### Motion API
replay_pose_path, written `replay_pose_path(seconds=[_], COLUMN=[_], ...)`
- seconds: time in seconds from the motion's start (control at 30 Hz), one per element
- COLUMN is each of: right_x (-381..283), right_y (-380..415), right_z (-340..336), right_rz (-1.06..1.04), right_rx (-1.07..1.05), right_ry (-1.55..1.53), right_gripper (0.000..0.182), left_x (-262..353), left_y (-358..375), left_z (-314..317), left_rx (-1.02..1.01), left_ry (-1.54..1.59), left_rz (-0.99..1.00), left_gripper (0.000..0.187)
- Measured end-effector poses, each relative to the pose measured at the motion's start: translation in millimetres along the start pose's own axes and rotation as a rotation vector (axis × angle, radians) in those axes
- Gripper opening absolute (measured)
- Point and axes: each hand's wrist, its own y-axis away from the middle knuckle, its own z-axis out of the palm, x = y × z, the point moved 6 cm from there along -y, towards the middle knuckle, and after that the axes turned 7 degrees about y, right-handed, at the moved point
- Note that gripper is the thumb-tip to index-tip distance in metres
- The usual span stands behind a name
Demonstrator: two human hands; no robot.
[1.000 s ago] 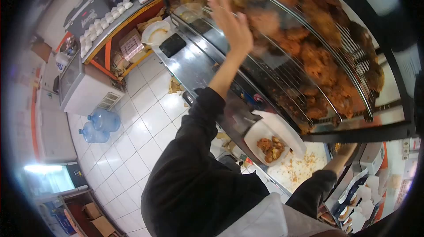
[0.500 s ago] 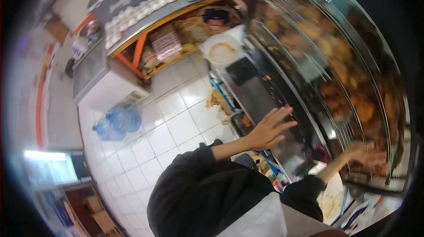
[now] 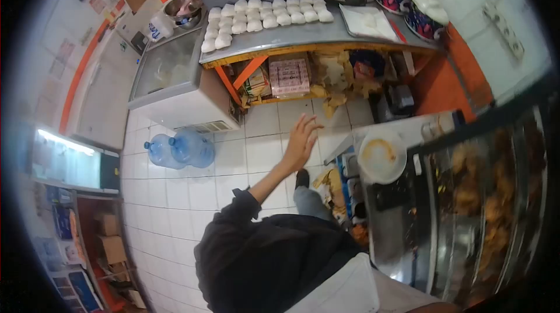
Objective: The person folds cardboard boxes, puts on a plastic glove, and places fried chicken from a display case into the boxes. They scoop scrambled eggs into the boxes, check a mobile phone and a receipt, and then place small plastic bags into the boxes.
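Observation:
My left hand [image 3: 301, 143] is raised over the white tiled floor [image 3: 230, 187], empty, with its fingers apart. It touches nothing. To its right, a white round tub [image 3: 382, 157] with a brown smear inside stands at the end of the metal counter [image 3: 402, 237]. Beyond the hand, rows of white rounded pieces [image 3: 269, 17] lie on the grey table [image 3: 280, 39]. A tray with a white sheet [image 3: 368, 23] is beside them. My right hand is out of view.
Blue water bottles [image 3: 192, 148] stand on the floor at left, near a chest freezer [image 3: 181, 100]. A glass case of browned food [image 3: 496, 196] is at the right. Boxes [image 3: 290, 77] sit under the table. Two patterned pots [image 3: 427, 18] stand at the back right.
The view has turned left, bringing the back table and pots further into sight. My left hand has moved from over the metal counter to over the floor. My right hand has left the view.

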Motion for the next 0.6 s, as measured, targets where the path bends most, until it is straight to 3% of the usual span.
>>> replay_pose_path(seconds=[0.23, 0.3, 0.4, 0.5, 0.53, 0.6], right_x=[-123.9, -157.2, -195.0, -219.9, -225.3, -230.4], right_y=[-12.5, -15.6, -19.2, -17.1, -16.2, -18.3], right_z=[134.9, 159.0, 185.6, 201.8, 204.7, 208.2], right_rz=[-0.033, -0.056, -0.07, -0.06, -0.05, -0.028], right_rx=[-0.368, -0.464, -0.57, -0.664, -0.694, -0.747], right_ry=[-0.322, -0.374, -0.417, -0.396, -0.377, -0.321], right_gripper=[0.044, 0.044, 0.044, 0.044, 0.044, 0.044], left_x=[-164.6, -193.3, -255.0, -335.0, -371.6, -399.5], left_y=[-88.4, -107.1, -141.0, -192.9, -209.6, -241.5], left_z=[-97.1, -136.4, -183.8, -235.5, -248.2, -268.2], left_rx=[0.277, 0.244, 0.394, 0.573, 0.629, 0.585], left_ry=[0.082, -0.024, -0.313, -0.459, -0.64, -0.719], left_rz=[-0.134, -0.141, -0.303, -0.44, -0.463, -0.645], left_gripper=[0.029, 0.028, 0.03, 0.045, 0.052, 0.061])
